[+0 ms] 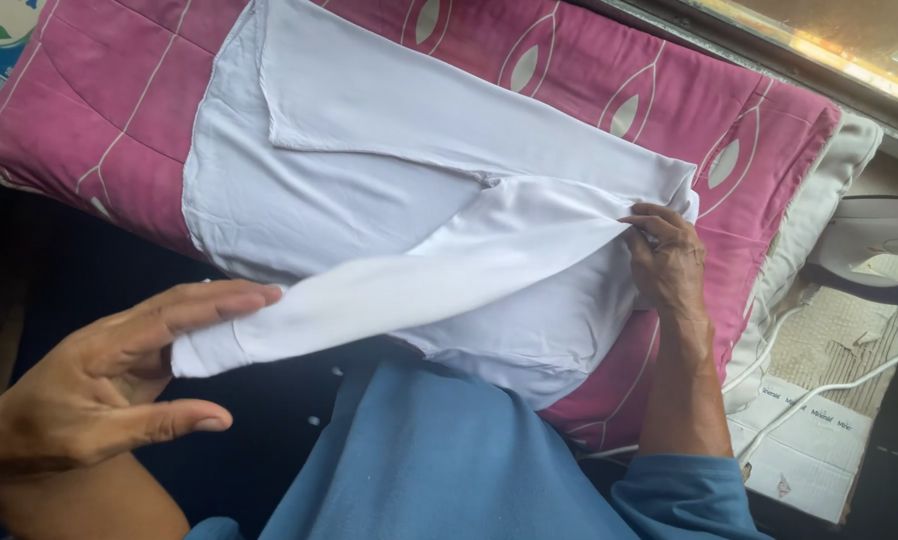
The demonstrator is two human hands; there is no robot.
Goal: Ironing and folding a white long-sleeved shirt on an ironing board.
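1. Head view: a pink patterned pad (109, 110) fills the upper frame, running from upper left down to the right; it carries everything else the hands are working on.
2. A white garment (369, 140) lies spread flat on that pad, its body toward the upper left and its lower edge hanging over the near side just above the person's blue shirt (439, 460).
3. The garment's sleeve (429, 285) is drawn out in a long band; its long axis runs from lower left, off the pad's near edge, up to the right, where it joins the garment's body.
4. The left hand (109, 390) holds the cuff end of the sleeve, fingers extended and loosely spread, the cloth caught between the upper fingers and the thumb; it hangs clear of the pad over dark floor.
5. The right hand (669, 265) rests on the pad at the sleeve's far end, fingertips bunched and pinching a fold of cloth; it is the hand nearer the garment's body.
6. A white cord (829, 390) trails across torn cardboard (849, 340) at far right, well apart from both hands.
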